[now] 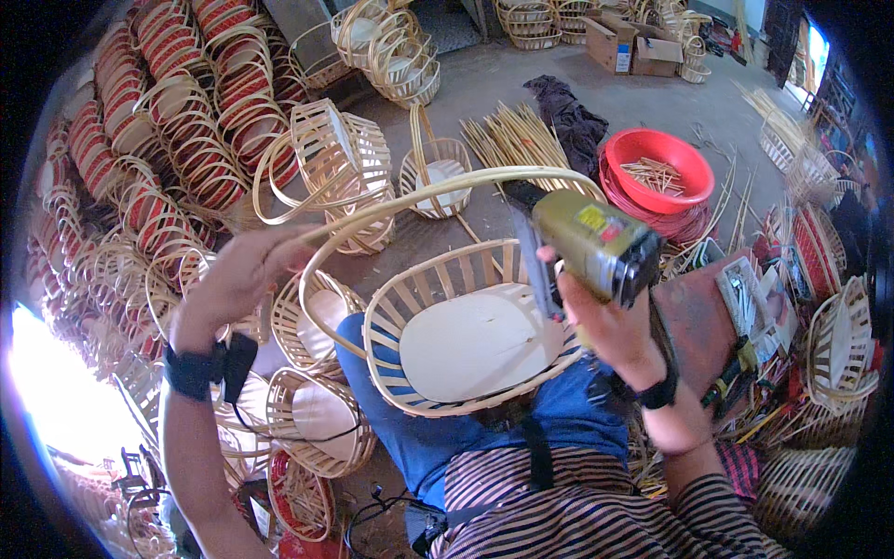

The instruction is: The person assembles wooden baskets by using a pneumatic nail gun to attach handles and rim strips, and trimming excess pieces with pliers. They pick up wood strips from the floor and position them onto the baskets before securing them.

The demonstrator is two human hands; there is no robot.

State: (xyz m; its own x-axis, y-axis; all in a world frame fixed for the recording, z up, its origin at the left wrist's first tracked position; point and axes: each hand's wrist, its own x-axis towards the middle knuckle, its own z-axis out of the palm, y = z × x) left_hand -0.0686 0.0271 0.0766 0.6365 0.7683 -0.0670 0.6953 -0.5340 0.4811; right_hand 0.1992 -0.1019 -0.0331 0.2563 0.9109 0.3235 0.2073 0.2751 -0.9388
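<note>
Basket point(466, 345) on your lap point(414, 452), handle point(503, 173) arched over it. Your right hand point(610, 326) grasps olive power tool point(587, 238) over right end; left hand point(244, 275) at handle's left bend, grip unclear. Best hold handle snug to rim point(438, 411), tool nose square, fingers clear.

No lettering can be made out. The tool point(579, 244) bears a yellow label point(591, 217) with a red label point(612, 230) just beside it, both too blurred to read. A box point(605, 43) carries a blue-and-white patch point(622, 59), too small to read.
</note>
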